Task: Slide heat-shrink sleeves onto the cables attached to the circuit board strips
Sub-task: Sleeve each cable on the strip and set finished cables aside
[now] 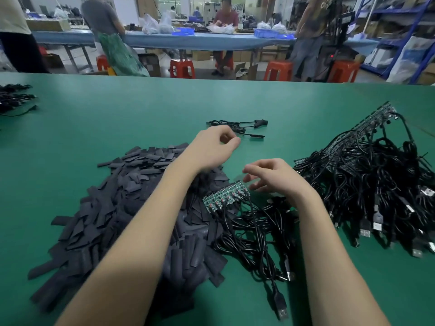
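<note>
Between the two hands, just above the green surface (141, 109), no item was gripped. The left hand (211, 149) hovered beyond the sleeve pile, its fingers (227, 132) loosely curled with thumb and forefinger near each other — nothing visible between them. The right hand (273, 175) was held low with its fingers (253, 178) relaxed and slightly spread, just beside the far end of the circuit board strip (224, 195); contact could not be confirmed.

The strip lay tilted at the edge of the heat-shrink sleeves (113, 208), a broad dark heap under the left forearm. Its attached cables (254, 234) trailed toward the viewer in a tangle ending in USB plugs. A larger bundle of strips and cables (367, 175) lay to the right. One finished cable set (237, 127) lay past the left hand — well apart from the heap.
</note>
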A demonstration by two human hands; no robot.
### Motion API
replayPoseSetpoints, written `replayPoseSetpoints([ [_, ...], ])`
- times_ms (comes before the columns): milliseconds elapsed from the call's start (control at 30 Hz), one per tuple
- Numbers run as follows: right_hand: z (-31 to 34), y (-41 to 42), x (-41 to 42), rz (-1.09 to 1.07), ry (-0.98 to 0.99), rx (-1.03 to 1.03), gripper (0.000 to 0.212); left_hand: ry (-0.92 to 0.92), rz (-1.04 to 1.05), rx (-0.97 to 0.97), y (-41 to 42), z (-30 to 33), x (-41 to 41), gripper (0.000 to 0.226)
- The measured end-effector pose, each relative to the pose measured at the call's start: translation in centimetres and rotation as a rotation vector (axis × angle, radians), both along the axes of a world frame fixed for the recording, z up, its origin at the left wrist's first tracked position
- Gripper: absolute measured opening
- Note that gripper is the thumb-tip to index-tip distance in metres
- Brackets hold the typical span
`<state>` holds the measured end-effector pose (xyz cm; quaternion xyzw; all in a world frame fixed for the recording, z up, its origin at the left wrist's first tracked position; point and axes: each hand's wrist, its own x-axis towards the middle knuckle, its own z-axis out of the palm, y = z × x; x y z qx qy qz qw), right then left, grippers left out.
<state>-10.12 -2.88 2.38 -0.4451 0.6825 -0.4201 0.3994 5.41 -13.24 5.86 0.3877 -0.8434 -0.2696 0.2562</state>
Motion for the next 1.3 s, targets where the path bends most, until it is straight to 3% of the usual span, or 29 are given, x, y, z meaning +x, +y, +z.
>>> replayPoseSetpoints([
  [233, 1.4, 0.7, 0.4, 0.189, 0.162, 0.157, 0.02, -0.011, -0.16, 0.23, 3.1, -0.9, 3.7, 0.012],
  [400, 1.5, 0.9, 0.4, 0.189, -0.136, 0.048, 0.012, -0.006, -0.281, 0.453, 2.3, -1.0, 4.3, 0.037],
  [533, 1.3, 0.8, 0.6, 0.173, -0.34, 0.021, 0.012, 0.153, -0.294, 0.593, 2.1, -2.0, 4.5, 0.021],
  [700, 0.9, 0.5, 1.0, 0.225, -0.456, 0.019, 0.01, 0.291, -0.306, 0.671, 2.3, -2.5, 4.6, 0.016],
  [933, 0.5, 0.3, 1.5, 0.217, -0.578, 0.028, 0.014, 0.319, -0.344, 0.712, 2.3, -2.3, 4.8, 0.019],
  [1133, 0.7, 0.6, 1.9, 0.249, -0.565, 0.036, 0.011, 0.336, -0.375, 0.736, 2.5, -2.3, 5.1, 0.013],
  [1300, 0.5, 0.4, 2.1, 0.249, -0.616, 0.05, 0.026, 0.356, -0.377, 0.748, 2.6, -2.2, 5.4, 0.018],
])
